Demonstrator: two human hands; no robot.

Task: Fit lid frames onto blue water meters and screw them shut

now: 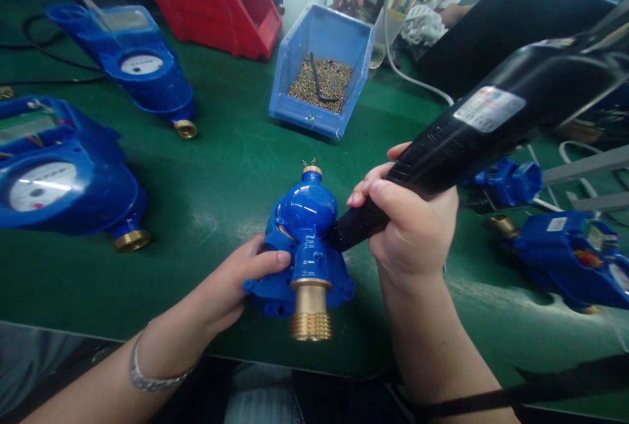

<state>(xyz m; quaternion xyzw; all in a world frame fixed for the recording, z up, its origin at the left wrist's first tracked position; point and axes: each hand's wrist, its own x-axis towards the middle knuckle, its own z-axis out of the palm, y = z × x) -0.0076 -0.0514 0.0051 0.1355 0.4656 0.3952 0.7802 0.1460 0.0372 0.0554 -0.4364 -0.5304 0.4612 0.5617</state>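
I am holding the blue meter (307,214) down on the green mat (221,168), close to the front edge, with its brass thread pointing toward me. My left hand (236,283) is curling half closed round its left flank, thumb pressing on the neck. My right hand (413,227) is gripping the black power screwdriver (491,116) with all fingers fully closed, the nose touching the meter's right side. The bit is hiding behind the housing, so I am judging by the tool's body: keeping it straight, pressing steadily and bracing against twist seems wise. The blue bin (295,63) of screws is sitting well behind.
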